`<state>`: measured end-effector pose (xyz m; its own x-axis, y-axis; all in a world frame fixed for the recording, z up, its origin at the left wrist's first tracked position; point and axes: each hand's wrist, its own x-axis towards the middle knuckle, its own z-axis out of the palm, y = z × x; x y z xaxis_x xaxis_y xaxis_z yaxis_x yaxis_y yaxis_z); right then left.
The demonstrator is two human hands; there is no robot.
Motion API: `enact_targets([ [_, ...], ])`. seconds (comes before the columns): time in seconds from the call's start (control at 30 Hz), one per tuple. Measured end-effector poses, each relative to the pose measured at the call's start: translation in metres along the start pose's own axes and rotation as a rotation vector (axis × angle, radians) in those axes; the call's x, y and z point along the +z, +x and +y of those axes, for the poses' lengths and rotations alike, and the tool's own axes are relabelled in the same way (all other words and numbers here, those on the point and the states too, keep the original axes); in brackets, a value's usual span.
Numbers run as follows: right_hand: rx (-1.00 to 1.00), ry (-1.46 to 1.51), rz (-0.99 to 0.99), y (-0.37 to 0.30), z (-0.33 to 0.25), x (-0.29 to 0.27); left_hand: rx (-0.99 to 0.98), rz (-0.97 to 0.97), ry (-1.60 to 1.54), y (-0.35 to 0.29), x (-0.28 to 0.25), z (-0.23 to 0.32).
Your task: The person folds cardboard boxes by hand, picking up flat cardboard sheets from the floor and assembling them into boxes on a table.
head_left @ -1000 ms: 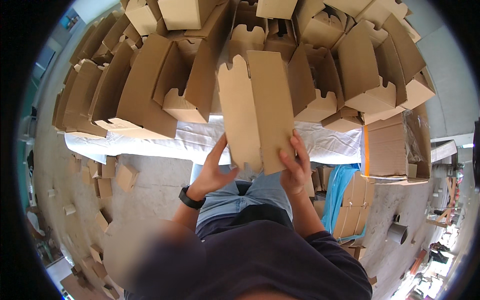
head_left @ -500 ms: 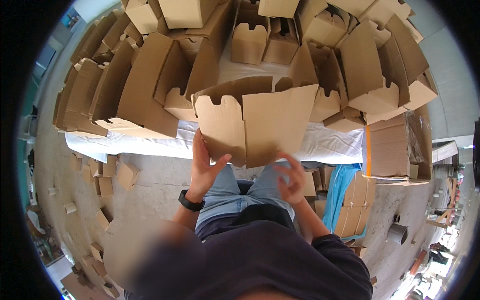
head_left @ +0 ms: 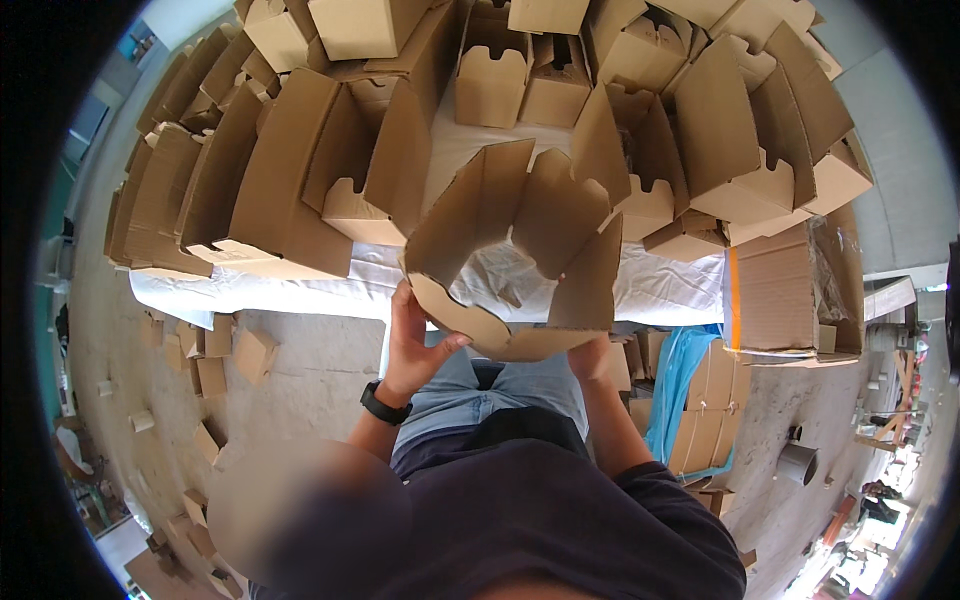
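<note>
An opened-out cardboard box [head_left: 560, 345] is held up before me, tilted so that I look through it to white cloth behind. Its flaps stand apart, several with curved notches. My left hand [head_left: 415, 345] grips its lower left edge, thumb on the near side and fingers behind the board. Under the lower right part of the box is my right hand [head_left: 590, 358]; the board hides its fingers, so their grip does not show. A dark watch band is on my left wrist.
Several open cardboard boxes [head_left: 270, 170] crowd the white-covered table [head_left: 290, 295], left, right and far. A larger carton [head_left: 790, 285] with orange tape stands at the right end. Below lie flat cardboard bundles [head_left: 705, 420] beside blue plastic, and small boxes [head_left: 255, 357] on the floor.
The box has turned from nearly flat-sided to opened out, its inside now visible. My right hand has moved up from in front of the box to under its right side. My left hand keeps its hold.
</note>
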<state>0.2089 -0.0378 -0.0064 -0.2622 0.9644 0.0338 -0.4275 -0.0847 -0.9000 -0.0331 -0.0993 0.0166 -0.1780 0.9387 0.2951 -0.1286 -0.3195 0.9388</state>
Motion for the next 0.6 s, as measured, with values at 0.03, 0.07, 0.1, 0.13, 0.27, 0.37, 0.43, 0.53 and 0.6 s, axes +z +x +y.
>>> enact_targets([
  [0.03, -0.035, -0.081, -0.046, -0.007, 0.019, -0.018, -0.001, -0.006, 0.083, -0.002, -0.001, -0.005],
  [0.07, -0.07, -0.16, -0.081, -0.017, 0.051, -0.05, -0.006, -0.021, 0.165, -0.002, -0.002, -0.01],
  [0.1, -0.102, -0.216, -0.101, -0.017, 0.057, -0.056, -0.01, -0.032, 0.249, -0.001, -0.003, -0.013],
  [0.13, -0.136, -0.271, -0.119, -0.017, 0.062, -0.062, -0.036, -0.113, 0.357, 0.005, -0.005, -0.013],
  [0.27, -0.268, -0.4, -0.143, 0.034, -0.025, 0.027, 0.051, -0.258, 0.658, 0.021, -0.01, -0.028],
  [0.37, -0.247, -0.469, -0.115, 0.051, -0.03, 0.035, 0.035, -0.272, 0.643, 0.029, -0.008, -0.036],
  [0.43, -0.209, -0.528, -0.08, 0.053, -0.032, 0.038, 0.006, -0.262, 0.543, 0.031, -0.006, -0.035],
  [0.53, -0.31, -0.577, -0.085, 0.055, -0.034, 0.044, -0.124, -0.126, 0.13, 0.022, 0.002, -0.028],
  [0.6, -0.374, -0.613, -0.093, 0.055, -0.036, 0.048, -0.192, -0.037, -0.097, 0.023, 0.008, -0.015],
])
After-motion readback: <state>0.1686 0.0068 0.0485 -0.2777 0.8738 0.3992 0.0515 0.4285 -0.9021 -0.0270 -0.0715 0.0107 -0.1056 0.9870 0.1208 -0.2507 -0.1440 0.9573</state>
